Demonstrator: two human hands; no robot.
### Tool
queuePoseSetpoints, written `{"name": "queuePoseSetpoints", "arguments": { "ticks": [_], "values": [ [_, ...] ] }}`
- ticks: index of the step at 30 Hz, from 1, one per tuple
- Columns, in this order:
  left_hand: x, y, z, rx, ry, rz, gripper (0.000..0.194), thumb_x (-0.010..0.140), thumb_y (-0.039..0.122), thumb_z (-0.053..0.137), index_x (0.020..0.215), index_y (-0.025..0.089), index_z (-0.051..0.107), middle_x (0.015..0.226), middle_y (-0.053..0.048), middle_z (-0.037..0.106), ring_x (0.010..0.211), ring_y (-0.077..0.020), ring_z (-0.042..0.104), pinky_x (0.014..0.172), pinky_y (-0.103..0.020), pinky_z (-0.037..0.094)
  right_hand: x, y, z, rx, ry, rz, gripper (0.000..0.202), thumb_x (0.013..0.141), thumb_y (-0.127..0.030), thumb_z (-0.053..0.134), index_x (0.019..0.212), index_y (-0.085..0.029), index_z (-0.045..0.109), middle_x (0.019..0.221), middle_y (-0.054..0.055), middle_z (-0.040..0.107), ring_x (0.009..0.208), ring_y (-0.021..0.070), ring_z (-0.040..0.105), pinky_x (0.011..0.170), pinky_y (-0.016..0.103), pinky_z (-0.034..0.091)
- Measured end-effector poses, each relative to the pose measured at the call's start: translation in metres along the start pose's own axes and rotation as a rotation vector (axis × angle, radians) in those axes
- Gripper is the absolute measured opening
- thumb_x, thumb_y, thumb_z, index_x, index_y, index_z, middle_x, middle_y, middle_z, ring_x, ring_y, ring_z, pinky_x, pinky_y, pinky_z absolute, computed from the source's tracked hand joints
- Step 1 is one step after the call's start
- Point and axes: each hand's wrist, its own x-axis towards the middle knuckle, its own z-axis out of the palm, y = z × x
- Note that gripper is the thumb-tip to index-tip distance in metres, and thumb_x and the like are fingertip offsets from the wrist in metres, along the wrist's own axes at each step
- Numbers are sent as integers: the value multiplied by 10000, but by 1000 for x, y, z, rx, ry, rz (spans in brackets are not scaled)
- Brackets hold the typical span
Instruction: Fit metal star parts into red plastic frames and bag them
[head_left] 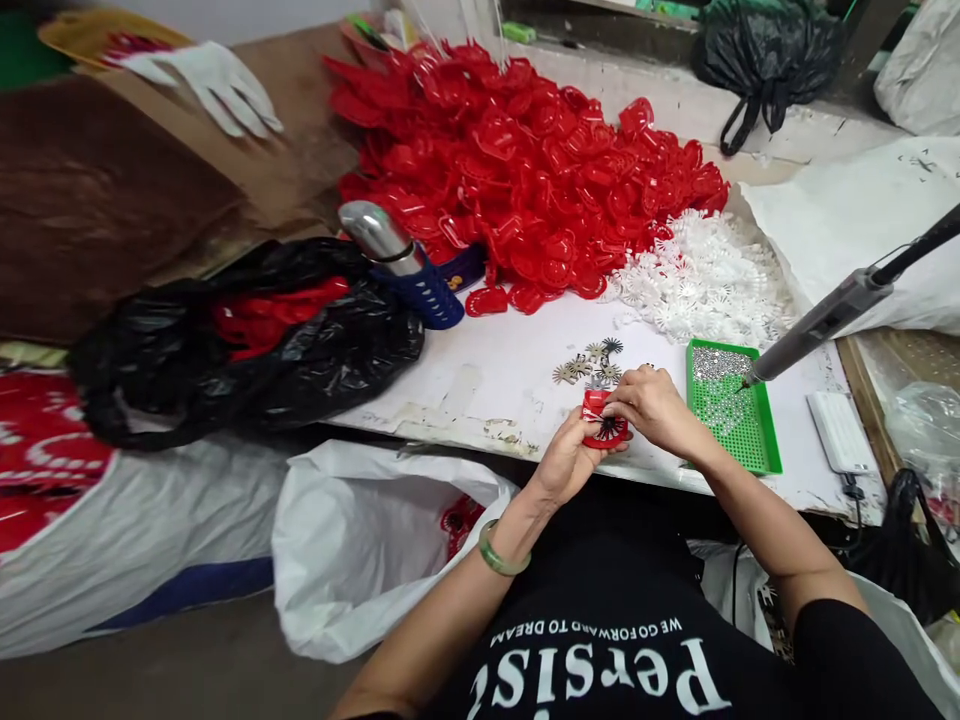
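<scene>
Fingers of the left hand (574, 455) pinch a red plastic piece (604, 430) from below; the right hand's (651, 405) bent fingers press together over its top.

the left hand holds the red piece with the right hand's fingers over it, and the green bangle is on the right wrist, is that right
Not quite: the head view shows the green bangle on the left wrist. The left hand does hold the red piece, with the right hand's fingers over it.
</scene>
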Motion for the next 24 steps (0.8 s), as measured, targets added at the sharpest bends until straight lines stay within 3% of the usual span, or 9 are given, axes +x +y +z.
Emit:
{"name": "queuePoseSetpoints", "arguments": {
  "ticks": [4, 12, 17, 24],
  "values": [
    [-1, -5, -1, 67, 22, 7, 328, 696, 108, 638, 1017, 165, 600, 1002, -52, 678, 842, -195, 663, 735, -351, 565, -2, 0, 7, -24, 15, 30, 336, 981, -373, 460, 900, -206, 740, 910, 79, 652, 873, 201, 479, 755, 338, 254],
    [-3, -6, 3, 132, -24, 42, 333, 750, 219, 715, 1047, 137, 590, 1017, -89, 673, 866, -227, 683, 751, -388, 583, -4, 3, 21, 2, 81, 88, 320, 970, -381, 482, 944, -197, 742, 937, 90, 650, 894, 207, 503, 791, 343, 281],
    [-4, -5, 5, 183, 0, 61, 347, 756, 235, 716, 1059, 138, 577, 1004, -85, 685, 849, -222, 693, 748, -383, 599, -7, 9, 38, 150, 164, 113, 265, 941, -377, 542, 962, -198, 736, 910, 66, 651, 887, 184, 551, 827, 325, 343],
    [-4, -13, 2, 196, 35, 40, 343, 750, 241, 725, 1033, 130, 565, 948, -67, 681, 787, -185, 690, 754, -385, 598, -11, 10, 51, 429, 271, 171, 195, 895, -344, 621, 844, -185, 720, 812, 29, 617, 768, 138, 565, 732, 271, 416]
  ]
}}
